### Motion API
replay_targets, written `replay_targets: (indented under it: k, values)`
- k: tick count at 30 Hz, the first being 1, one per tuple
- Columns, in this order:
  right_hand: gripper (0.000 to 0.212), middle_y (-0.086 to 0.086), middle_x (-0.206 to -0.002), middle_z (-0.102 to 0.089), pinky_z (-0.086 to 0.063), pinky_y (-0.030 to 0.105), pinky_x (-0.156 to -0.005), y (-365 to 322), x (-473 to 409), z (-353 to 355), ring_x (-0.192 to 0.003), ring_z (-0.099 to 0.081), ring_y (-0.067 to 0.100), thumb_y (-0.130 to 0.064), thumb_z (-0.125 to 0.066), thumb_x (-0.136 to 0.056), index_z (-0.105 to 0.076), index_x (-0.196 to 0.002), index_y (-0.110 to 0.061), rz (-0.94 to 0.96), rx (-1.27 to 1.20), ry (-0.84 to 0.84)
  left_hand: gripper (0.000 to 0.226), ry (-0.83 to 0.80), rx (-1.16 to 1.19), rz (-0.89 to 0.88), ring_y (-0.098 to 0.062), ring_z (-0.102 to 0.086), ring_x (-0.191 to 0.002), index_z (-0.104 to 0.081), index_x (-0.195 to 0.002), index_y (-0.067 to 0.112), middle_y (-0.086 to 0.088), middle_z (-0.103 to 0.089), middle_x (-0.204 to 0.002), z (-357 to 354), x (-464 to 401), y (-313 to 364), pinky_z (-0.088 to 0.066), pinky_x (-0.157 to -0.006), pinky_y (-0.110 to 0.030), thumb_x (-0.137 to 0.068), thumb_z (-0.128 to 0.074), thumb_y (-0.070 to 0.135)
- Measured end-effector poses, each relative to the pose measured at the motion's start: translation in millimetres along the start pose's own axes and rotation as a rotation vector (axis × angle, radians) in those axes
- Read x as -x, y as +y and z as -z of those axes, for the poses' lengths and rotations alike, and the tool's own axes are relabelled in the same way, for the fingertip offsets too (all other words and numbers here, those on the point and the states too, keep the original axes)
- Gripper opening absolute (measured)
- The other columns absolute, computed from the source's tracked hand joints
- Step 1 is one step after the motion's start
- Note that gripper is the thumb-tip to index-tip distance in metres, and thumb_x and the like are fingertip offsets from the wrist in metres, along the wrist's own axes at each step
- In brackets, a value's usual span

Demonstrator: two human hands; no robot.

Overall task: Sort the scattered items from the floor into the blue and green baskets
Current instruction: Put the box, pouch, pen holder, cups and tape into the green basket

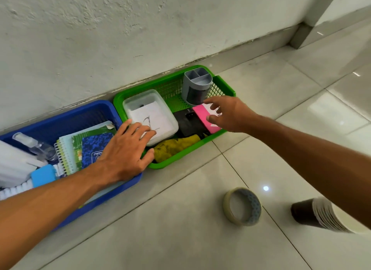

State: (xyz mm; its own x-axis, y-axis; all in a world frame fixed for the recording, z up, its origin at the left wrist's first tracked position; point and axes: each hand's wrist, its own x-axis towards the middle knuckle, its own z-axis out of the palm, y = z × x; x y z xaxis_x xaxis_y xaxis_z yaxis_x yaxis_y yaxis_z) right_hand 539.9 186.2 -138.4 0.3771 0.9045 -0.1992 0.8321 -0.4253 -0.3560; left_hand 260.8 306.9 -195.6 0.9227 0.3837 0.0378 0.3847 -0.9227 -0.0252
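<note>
With the pink sticky-note pad lying in the green basket under the loosely open, empty right hand, and the left hand flat on the clear lidded box, the placing step looks complete; next, collect the tape roll from the floor.

My right forearm hides part of the stack of brown paper cups; the frame's left edge cuts off the white ribbed plastic object.
</note>
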Motion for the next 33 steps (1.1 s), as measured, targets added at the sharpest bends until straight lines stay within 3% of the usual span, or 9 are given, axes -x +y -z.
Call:
replay_targets:
  k: [6, 9, 15, 20, 23, 28, 33]
  values:
    - [0.061, 0.004, -0.134, -0.055, -0.046, 0.034, -0.095, 36.2, 77.4, 22.2, -0.116, -0.056, 0.022, -0.036, -0.068, -0.089, -0.043, -0.145, -0.027, -0.022, 0.079, -0.030, 0.064, -0.025, 0.050, -0.059, -0.027, -0.045, -0.128, -0.050, -0.135, 0.014, -0.010, -0.054, -0.135, 2.7, -2.9, 2.5, -0.022, -0.114, -0.045, -0.094, -0.024, 0.057]
    - [0.065, 0.003, -0.135, -0.054, -0.043, 0.035, -0.100, 53.6, 113.2, 31.5, -0.121, -0.053, 0.021, -0.042, -0.066, -0.089, -0.038, -0.147, -0.030, -0.060, 0.106, -0.076, 0.067, -0.062, 0.064, -0.183, -0.025, -0.039, -0.135, -0.042, -0.141, 0.017, -0.008, -0.046, -0.144, 5.7, -9.7, 14.0, -0.021, -0.116, -0.044, -0.094, -0.022, 0.060]
    - [0.088, -0.001, -0.151, -0.036, -0.039, 0.045, -0.107, 83.2, 182.9, 36.8, -0.134, -0.039, 0.024, -0.076, -0.058, -0.074, -0.019, -0.148, -0.048, -0.180, 0.200, -0.287, 0.074, -0.097, 0.034, -0.396, -0.018, -0.015, -0.148, -0.018, -0.154, 0.022, 0.000, -0.015, -0.162, 4.2, -31.5, 60.1, -0.011, -0.120, -0.041, -0.094, -0.020, 0.065]
    - [0.091, -0.010, -0.149, -0.033, -0.039, 0.046, -0.103, 92.6, 226.2, 34.3, -0.136, -0.036, 0.019, -0.091, -0.051, -0.060, -0.017, -0.139, -0.059, -0.244, 0.291, -0.402, 0.074, -0.075, -0.028, -0.467, -0.019, -0.011, -0.149, -0.017, -0.154, 0.021, -0.002, -0.014, -0.162, 1.1, -51.1, 88.0, -0.012, -0.120, -0.043, -0.094, -0.025, 0.063]
    - [0.085, -0.010, -0.140, -0.036, -0.047, 0.039, -0.088, 95.4, 243.8, 27.4, -0.127, -0.042, 0.019, -0.083, -0.062, -0.064, -0.021, -0.134, -0.057, -0.283, 0.318, -0.448, 0.073, -0.079, -0.051, -0.466, -0.020, -0.011, -0.149, -0.017, -0.154, 0.020, -0.003, -0.014, -0.162, 0.0, -60.0, 93.4, -0.012, -0.120, -0.042, -0.094, -0.025, 0.061]
    - [0.074, -0.004, -0.129, -0.040, -0.051, 0.032, -0.076, 104.0, 246.2, 24.9, -0.105, -0.050, 0.020, -0.040, -0.074, -0.079, -0.025, -0.134, -0.045, -0.318, 0.303, -0.422, 0.073, -0.107, -0.040, -0.415, -0.022, -0.018, -0.148, -0.023, -0.153, 0.018, -0.003, -0.016, -0.161, 0.1, -62.3, 86.4, -0.016, -0.119, -0.043, -0.093, -0.026, 0.059]
    - [0.064, -0.002, -0.121, -0.048, -0.053, 0.030, -0.075, 91.0, 218.4, 38.9, -0.102, -0.053, 0.020, -0.037, -0.072, -0.080, -0.031, -0.130, -0.041, -0.277, 0.217, -0.383, 0.071, -0.126, -0.002, -0.371, -0.023, -0.022, -0.147, -0.017, -0.154, 0.023, -0.003, -0.014, -0.162, -1.0, -52.3, 75.6, -0.018, -0.119, -0.044, -0.093, -0.026, 0.058]
